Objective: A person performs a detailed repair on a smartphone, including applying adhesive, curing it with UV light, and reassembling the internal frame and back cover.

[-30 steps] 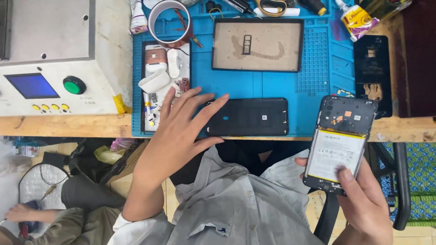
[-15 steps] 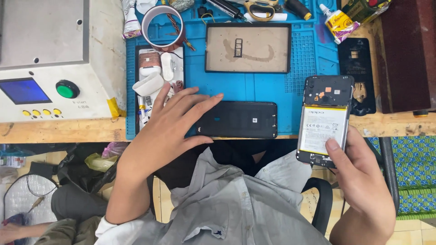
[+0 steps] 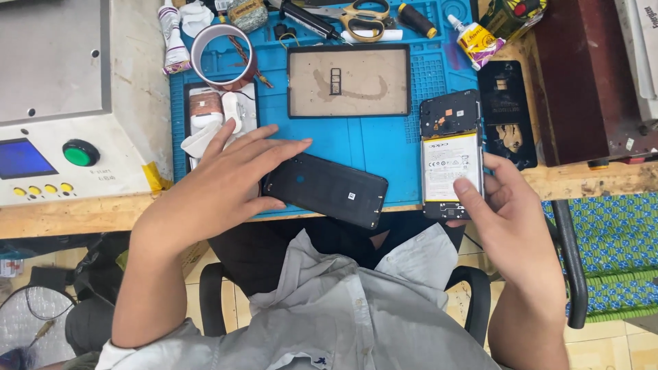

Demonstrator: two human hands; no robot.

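1. Left hand: spread flat, palm down, at the near edge of the blue work mat; its fingertips rest on the left end of the black phone panel, gripping nothing.
2. Black phone panel: lies tilted across the mat's near edge, its right corner overhanging toward the person.
3. Right hand: closed around the opened phone from the right, thumb pressed on the lower part of its pale battery.
4. Opened phone: back side up, held at the mat's near right corner, dark circuitry above the battery.
5. Black back cover: flat on the wooden bench, just right of the opened phone.
6. Framed panel: lies mid-mat, beyond both hands.
7. Tape roll: at the mat's far left corner.
8. Scissors and glue bottle: along the far edge.
9. Grey machine: on the bench's left side, with a green button and blue screen.
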